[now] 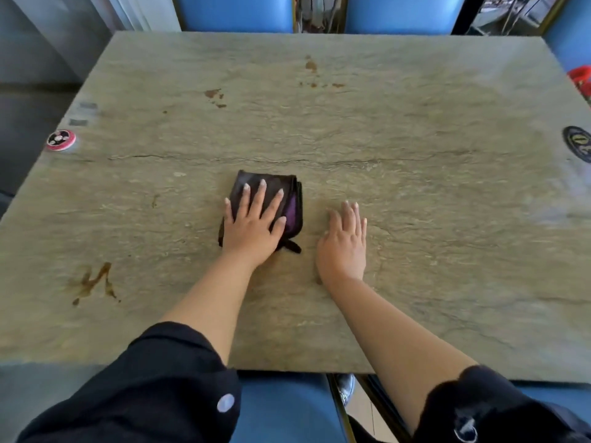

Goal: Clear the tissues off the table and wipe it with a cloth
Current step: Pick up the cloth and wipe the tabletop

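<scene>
Hands flat: left hand [252,223] presses cloth [289,199]; right hand [343,243] on table [415,155].

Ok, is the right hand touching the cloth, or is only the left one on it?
Apart. The head view shows bare table between the right hand and the folded dark cloth; only the left hand lies flat on it, fingers spread.

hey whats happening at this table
A person is wiping the table. The left hand presses flat on a folded dark cloth near the middle, while the right hand rests open on the bare surface beside it. No tissues are in view, but brown stains remain on the near left and far side.
</scene>
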Motion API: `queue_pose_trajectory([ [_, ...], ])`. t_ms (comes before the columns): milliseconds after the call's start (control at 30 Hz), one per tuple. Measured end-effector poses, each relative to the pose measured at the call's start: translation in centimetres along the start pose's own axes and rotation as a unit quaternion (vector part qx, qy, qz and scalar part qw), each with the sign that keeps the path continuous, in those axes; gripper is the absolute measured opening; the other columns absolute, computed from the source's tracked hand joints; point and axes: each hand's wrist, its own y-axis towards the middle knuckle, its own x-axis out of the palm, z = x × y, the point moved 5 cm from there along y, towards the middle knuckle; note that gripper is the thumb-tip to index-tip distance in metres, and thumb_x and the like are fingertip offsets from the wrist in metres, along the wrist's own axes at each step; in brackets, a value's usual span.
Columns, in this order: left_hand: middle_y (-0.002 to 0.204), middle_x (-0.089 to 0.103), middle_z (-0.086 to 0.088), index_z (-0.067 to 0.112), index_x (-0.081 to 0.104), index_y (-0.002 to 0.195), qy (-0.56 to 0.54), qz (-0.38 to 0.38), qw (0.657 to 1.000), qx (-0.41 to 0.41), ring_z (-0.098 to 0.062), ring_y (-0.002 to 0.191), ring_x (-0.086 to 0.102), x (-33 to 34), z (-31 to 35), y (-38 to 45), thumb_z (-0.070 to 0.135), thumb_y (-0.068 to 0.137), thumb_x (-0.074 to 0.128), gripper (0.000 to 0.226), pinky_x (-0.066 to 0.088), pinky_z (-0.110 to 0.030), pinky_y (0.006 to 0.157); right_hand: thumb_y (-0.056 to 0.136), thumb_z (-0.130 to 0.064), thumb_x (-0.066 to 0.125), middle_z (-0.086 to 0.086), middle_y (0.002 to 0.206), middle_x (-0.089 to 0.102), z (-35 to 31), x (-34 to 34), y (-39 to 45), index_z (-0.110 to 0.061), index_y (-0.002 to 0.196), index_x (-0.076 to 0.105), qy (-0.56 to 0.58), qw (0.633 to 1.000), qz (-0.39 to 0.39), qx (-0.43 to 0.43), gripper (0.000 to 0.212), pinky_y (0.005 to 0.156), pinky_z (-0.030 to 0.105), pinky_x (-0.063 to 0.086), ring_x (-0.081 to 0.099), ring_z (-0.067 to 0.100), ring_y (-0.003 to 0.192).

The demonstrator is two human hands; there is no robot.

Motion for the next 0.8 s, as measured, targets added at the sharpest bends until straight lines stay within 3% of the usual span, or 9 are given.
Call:
queue_pose_trajectory([
  [100, 0.163, -0.003, 0.009, 0.045, 0.004, 0.150, 0.031, 0.026, 0.988, 0.150, -0.021, 0.150, -0.006, 0.5, -0.3, -3.4, 0.059, 0.094, 0.009, 0.058, 0.000, -0.053, 0.119, 0.095, -0.008, 0.033, 0.008, 0.161, 0.012, -1.9, 0.5, 0.0, -0.013, 0.145, 0.034, 0.061, 0.998, -0.003, 0.020, 0.050, 0.121, 0.035, -0.005, -0.004, 0.022, 0.149],
  [167, 0.162, -0.002, 0.015, 0.049, 0.007, 0.149, 0.039, 0.006, 0.968, 0.248, -0.014, 0.149, -0.006, 0.2, -3.2, -4.5, 0.062, 0.094, 0.010, 0.057, -0.002, -0.049, 0.120, 0.094, -0.007, 0.035, 0.008, 0.160, 0.015, -2.9, 1.0, -0.6, -0.013, 0.144, 0.035, 0.077, 0.995, 0.010, 0.056, 0.050, 0.121, 0.036, -0.004, -0.002, 0.023, 0.149],
  [233, 0.160, -0.008, 0.019, 0.054, 0.001, 0.147, 0.045, -0.016, 0.969, 0.241, -0.010, 0.148, -0.011, -0.6, -6.9, -3.2, 0.067, 0.090, 0.004, 0.058, -0.004, -0.048, 0.120, 0.095, -0.009, 0.036, 0.008, 0.160, 0.013, -4.1, 1.7, -1.2, -0.014, 0.146, 0.032, 0.070, 0.994, 0.011, 0.078, 0.052, 0.121, 0.036, -0.005, -0.003, 0.023, 0.149],
  [367, 0.160, -0.013, 0.014, 0.050, -0.002, 0.147, 0.006, -0.001, 0.998, 0.055, -0.014, 0.149, -0.012, -1.5, -10.1, 1.3, 0.062, 0.093, 0.013, 0.058, -0.008, -0.049, 0.119, 0.096, -0.012, 0.034, 0.006, 0.162, 0.004, -6.7, 3.2, -2.3, -0.015, 0.152, 0.020, 0.060, 0.991, 0.013, 0.119, 0.058, 0.121, 0.036, -0.007, -0.009, 0.021, 0.149],
  [433, 0.161, -0.014, 0.011, 0.046, -0.002, 0.149, 0.009, 0.003, 1.000, 0.022, -0.018, 0.149, -0.014, -1.3, -9.2, 1.8, 0.056, 0.097, 0.017, 0.057, -0.010, -0.049, 0.118, 0.096, -0.010, 0.033, 0.004, 0.162, 0.002, -7.8, 3.7, -2.6, -0.014, 0.153, 0.016, 0.059, 0.987, 0.029, 0.146, 0.059, 0.121, 0.038, -0.007, -0.010, 0.022, 0.149],
  [533, 0.162, -0.011, 0.008, 0.044, 0.000, 0.150, 0.029, 0.011, 0.992, 0.124, -0.022, 0.149, -0.011, -0.8, -7.5, -0.8, 0.058, 0.093, 0.009, 0.059, -0.008, -0.050, 0.118, 0.095, -0.008, 0.033, 0.003, 0.162, 0.003, -8.7, 4.1, -2.8, -0.014, 0.153, 0.014, 0.065, 0.982, 0.044, 0.174, 0.061, 0.121, 0.037, -0.007, -0.010, 0.021, 0.149],
  [667, 0.162, -0.002, 0.012, 0.046, 0.008, 0.150, 0.053, 0.009, 0.938, 0.343, -0.018, 0.150, -0.006, -0.1, -9.0, -4.7, 0.060, 0.094, 0.014, 0.058, -0.003, -0.048, 0.120, 0.097, -0.009, 0.029, 0.002, 0.162, 0.005, -8.9, 4.2, -4.2, -0.017, 0.152, 0.019, 0.062, 0.983, 0.068, 0.159, 0.057, 0.120, 0.032, -0.009, -0.008, 0.018, 0.149],
  [733, 0.161, -0.004, 0.015, 0.050, 0.006, 0.149, 0.063, -0.004, 0.925, 0.374, -0.013, 0.149, -0.008, -0.6, -10.4, -3.8, 0.062, 0.094, 0.013, 0.057, -0.004, -0.047, 0.120, 0.099, -0.009, 0.028, 0.002, 0.163, 0.001, -8.8, 4.4, -4.7, -0.018, 0.153, 0.015, 0.041, 0.987, 0.068, 0.140, 0.057, 0.119, 0.031, -0.011, -0.011, 0.017, 0.149],
  [800, 0.160, -0.010, 0.018, 0.054, -0.003, 0.146, 0.071, -0.003, 0.944, 0.321, -0.012, 0.149, -0.011, -1.0, -11.2, -1.4, 0.065, 0.089, 0.007, 0.058, -0.006, -0.047, 0.120, 0.099, -0.009, 0.025, 0.003, 0.162, -0.004, -8.7, 4.8, -4.7, -0.017, 0.154, 0.008, 0.016, 0.989, 0.062, 0.137, 0.058, 0.119, 0.033, -0.012, -0.015, 0.017, 0.148],
])
